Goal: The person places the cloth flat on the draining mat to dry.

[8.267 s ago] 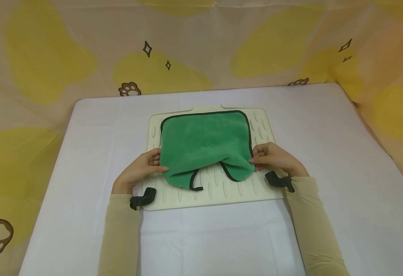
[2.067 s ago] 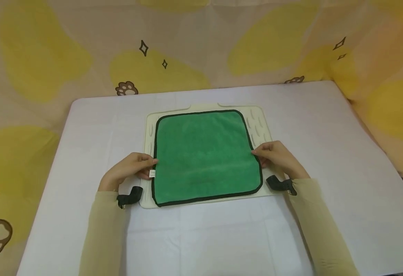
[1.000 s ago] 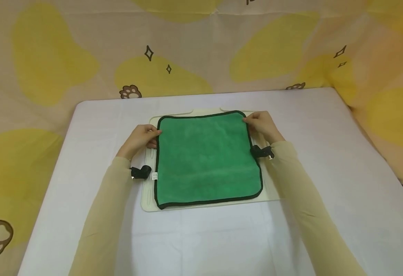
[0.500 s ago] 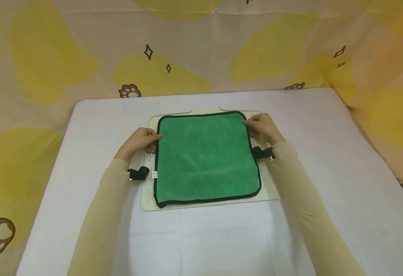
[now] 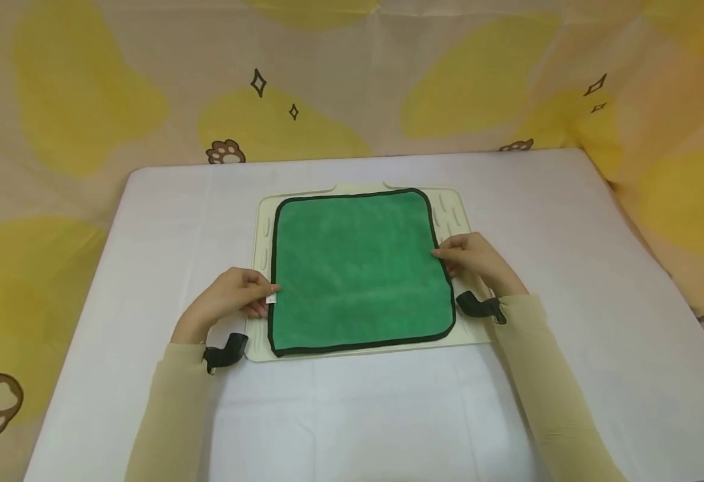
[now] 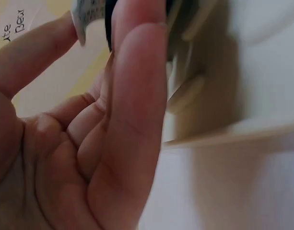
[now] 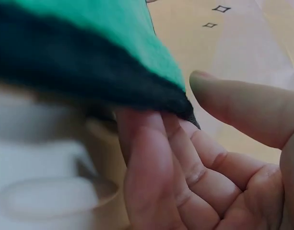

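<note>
A green towel (image 5: 358, 268) with a dark hem lies spread over a cream ridged mat (image 5: 460, 338). At its left edge my left hand (image 5: 231, 294) has the thumb above and fingers beneath, by a small white label (image 5: 272, 299). In the left wrist view the thumb tip meets the label (image 6: 94, 12) beside the hem; the fingers reach under, partly hidden. On the right edge my right hand (image 5: 475, 261) has its fingers under the hem. The right wrist view shows the right thumb (image 7: 238, 103) slightly apart from the towel (image 7: 113, 28), whose hem rests on the fingers.
Beneath the mat is a table covered in white cloth (image 5: 364, 422). A patterned curtain (image 5: 328, 80) hangs behind it and along both sides. Black wrist cameras (image 5: 225, 351) sit on both wrists below the sleeves.
Over eight seconds the towel's folded near part has been laid flat toward me. My hands then went up to its far corners. In the last half second both came back down along the side edges.
</note>
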Tool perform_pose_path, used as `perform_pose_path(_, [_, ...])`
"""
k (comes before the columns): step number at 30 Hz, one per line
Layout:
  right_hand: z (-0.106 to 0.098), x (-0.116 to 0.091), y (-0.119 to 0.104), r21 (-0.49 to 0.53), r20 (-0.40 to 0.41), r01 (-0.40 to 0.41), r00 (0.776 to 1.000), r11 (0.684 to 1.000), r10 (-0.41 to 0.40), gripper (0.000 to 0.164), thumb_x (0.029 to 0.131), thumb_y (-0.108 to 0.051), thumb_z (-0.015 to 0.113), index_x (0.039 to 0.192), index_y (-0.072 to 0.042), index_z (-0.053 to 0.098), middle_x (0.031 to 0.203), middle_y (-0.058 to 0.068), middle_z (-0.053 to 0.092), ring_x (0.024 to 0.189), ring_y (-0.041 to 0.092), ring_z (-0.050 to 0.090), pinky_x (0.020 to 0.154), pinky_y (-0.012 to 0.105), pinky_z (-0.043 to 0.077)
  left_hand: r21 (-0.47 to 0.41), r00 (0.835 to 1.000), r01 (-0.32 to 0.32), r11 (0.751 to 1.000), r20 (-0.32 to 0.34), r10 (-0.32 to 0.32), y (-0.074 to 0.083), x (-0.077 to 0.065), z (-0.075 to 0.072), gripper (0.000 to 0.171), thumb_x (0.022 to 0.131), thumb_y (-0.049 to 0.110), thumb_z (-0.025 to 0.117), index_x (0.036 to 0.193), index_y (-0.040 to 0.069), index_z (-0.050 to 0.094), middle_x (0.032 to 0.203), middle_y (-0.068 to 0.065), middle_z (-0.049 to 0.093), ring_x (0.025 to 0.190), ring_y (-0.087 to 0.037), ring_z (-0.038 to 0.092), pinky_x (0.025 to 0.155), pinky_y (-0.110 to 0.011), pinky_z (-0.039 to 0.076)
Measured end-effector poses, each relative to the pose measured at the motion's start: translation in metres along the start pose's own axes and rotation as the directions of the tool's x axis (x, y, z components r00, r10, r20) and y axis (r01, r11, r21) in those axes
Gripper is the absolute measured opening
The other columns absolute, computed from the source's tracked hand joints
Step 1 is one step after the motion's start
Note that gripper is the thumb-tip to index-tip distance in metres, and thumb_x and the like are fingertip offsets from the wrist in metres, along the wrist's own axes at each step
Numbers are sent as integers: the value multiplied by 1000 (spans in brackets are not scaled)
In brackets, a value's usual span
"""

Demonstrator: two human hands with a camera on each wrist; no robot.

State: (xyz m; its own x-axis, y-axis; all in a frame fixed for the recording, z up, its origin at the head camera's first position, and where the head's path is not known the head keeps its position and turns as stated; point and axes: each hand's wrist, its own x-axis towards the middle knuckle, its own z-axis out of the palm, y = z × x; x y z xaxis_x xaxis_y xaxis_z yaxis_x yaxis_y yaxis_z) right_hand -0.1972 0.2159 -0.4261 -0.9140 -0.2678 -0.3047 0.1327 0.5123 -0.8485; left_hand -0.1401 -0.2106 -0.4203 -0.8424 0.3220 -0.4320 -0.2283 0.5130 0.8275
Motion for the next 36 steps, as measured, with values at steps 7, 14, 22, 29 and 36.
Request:
perform_pose_path(7, [4, -20, 8, 14, 40, -23, 999, 1000, 23, 27, 89, -18, 66, 94, 8, 63, 65, 1, 59, 59, 12, 54, 59, 25, 51, 10, 999, -6, 1000, 33, 5, -6, -13, 12, 26, 86, 16, 70, 77, 0, 51, 60, -3, 62, 58, -14, 61, 59, -26, 54])
perform_pose_path(14, [8, -41, 16, 12, 75, -5, 997, 1000, 4, 24, 89, -17, 67, 90, 7, 62, 63, 0, 58, 58, 14, 56, 59, 26, 50, 61, 997, -57, 997, 53, 54, -6, -16, 14, 28, 83, 12, 71, 71, 5, 47, 59, -1, 59, 56, -13, 60, 56, -25, 52])
perform_pose_path(22, [7, -54, 23, 53, 125, 24, 992, 998, -30, 21, 88, -11, 66, 79, 7, 60, 61, 3, 59, 56, 13, 58, 58, 26, 52, 53, 997, -49, 997, 65, 45, -9, -18, 13, 31, 83, 8, 70, 69, 7, 42, 59, -2, 58, 55, -14, 61, 55, -24, 52])
perform_pose_path(29, [6, -55, 23, 64, 129, 7, 992, 998, -15, 21, 89, -9, 66, 81, 9, 59, 63, 5, 59, 57, 13, 59, 57, 26, 53, 37, 996, -45, 998, 73, 42, -11, -17, 12, 33, 83, 7, 70, 69, 7, 40, 59, -2, 57, 55, -14, 61, 54, -23, 51])
perform_pose_path(36, [10, -61, 22, 32, 254, 10, 967, 999, -18, 34, 85, -13, 70, 65, -4, 44, 56, 1, 48, 57, 20, 61, 58, 31, 55, -6, 985, -59, 998, 162, 59, -13, -20, 12, 21, 82, 5, 70, 74, -1, 51, 63, -7, 62, 57, -17, 63, 55, -25, 53])
